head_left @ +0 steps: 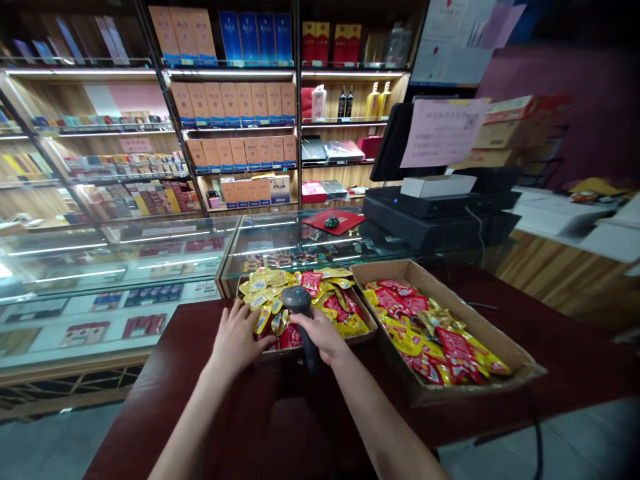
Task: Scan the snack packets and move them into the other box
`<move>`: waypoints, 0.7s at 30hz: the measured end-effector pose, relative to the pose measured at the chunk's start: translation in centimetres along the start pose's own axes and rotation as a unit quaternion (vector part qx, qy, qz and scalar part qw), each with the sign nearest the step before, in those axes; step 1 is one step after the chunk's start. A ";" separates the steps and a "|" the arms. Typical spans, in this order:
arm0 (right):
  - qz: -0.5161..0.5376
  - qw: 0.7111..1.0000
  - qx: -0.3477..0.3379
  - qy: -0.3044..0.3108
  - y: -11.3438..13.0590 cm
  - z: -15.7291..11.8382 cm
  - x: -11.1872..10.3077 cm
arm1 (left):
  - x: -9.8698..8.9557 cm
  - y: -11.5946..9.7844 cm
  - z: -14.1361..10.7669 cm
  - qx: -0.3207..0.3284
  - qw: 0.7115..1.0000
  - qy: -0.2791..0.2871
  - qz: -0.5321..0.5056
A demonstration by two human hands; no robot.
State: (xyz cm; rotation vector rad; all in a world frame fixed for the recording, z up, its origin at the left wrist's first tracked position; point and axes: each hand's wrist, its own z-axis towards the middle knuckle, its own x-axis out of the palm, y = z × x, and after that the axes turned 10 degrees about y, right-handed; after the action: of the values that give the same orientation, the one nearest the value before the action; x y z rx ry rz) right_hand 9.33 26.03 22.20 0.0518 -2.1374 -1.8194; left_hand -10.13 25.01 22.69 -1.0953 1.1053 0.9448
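My right hand (323,333) is wrapped round the handle of a black barcode scanner (297,299), whose head shows a small blue light. The scanner hangs over the near side of a cardboard box (371,331) heaped with small snack packets (267,279) in yellow, gold and red. At the left edge of the same box, my left hand (239,337) lies with fingers spread, its fingertips at the packets. A second open cardboard box (425,393) stands to the right, holding more red and yellow snack packets (400,300).
Both boxes stand on a dark red table (190,373). Behind it runs a glass display counter (280,227) bearing a mouse (331,223) on a red mat (350,221). A monitor (393,143) stands at right, near stacked cartons (515,133). Stocked shelves (233,130) line the back wall.
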 end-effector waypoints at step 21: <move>0.196 0.976 0.049 -0.085 2.4 -0.1 -9.0 | 4.6 -12.4 6.9 0.251 0.952 0.017 -0.174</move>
State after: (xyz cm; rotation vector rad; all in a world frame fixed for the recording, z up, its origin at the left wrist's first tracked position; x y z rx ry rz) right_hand 18.29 28.56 22.52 -0.4859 -2.1575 -1.5350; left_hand 4.07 29.29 21.18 -0.8435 1.0587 0.3366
